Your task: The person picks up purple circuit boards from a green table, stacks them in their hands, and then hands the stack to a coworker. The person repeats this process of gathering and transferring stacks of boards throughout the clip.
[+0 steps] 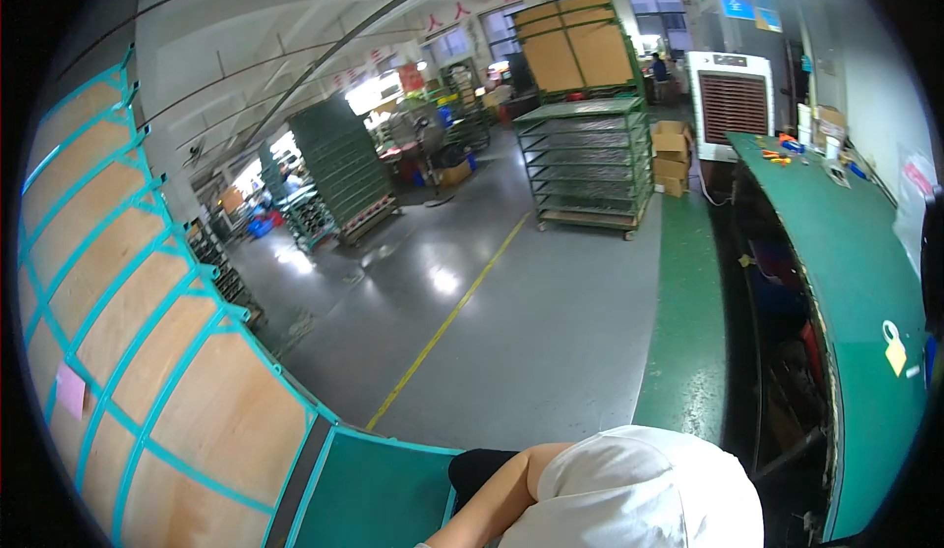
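"What does the head view give us of the hands?"

"Neither the left hand nor the right hand clearly shows. A bare arm [497, 497] runs from a white shirt [649, 489] down to the lower edge, where only a pale sliver [423, 545] shows. Whose arm it is, I can't tell."

"And the grip?"

"I can't tell how far the fingers are spread, or whether they have hold of anything."

"What's nearest?"

"A green panel [379, 489] with teal edging [398, 439], at the bottom, just left of the arm. Past a dark strip [300, 489], a teal frame [147, 442] with wooden boards [231, 410] fills the left side."

"How would you work there?"

"I'd steady myself on the flat of the panel rather than its edging, keep the shirt from snagging, and tip my head down to bring both hands into sight."
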Demonstrator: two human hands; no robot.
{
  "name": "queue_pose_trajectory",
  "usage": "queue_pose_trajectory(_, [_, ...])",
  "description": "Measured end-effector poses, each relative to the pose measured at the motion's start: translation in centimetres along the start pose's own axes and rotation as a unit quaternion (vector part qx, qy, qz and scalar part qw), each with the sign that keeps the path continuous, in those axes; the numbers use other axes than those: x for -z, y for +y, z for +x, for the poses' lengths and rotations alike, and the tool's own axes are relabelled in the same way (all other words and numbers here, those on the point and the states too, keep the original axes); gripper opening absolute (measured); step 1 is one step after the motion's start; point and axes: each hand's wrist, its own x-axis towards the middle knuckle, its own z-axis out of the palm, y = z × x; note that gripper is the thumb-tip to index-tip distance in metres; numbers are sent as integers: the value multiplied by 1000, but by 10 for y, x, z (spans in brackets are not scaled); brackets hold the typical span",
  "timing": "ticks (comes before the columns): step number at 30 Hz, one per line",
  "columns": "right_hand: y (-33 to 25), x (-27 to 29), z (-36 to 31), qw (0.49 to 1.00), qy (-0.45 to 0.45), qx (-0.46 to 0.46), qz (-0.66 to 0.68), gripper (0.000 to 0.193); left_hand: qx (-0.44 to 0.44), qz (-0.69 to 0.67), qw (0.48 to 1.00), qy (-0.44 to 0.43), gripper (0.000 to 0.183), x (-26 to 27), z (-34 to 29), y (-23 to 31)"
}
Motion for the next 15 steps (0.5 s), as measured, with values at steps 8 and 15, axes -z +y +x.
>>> queue_pose_trajectory(8, [5, -26, 12, 989, 61, 62, -120, 67, -4, -15, 1000, -7, 32, 36, -6, 11])
queue_pose_trajectory(15, [22, -61, 14, 990, 40, -129, -31, 69, -8, -31, 989, 146, 33, 139, -44, 1])
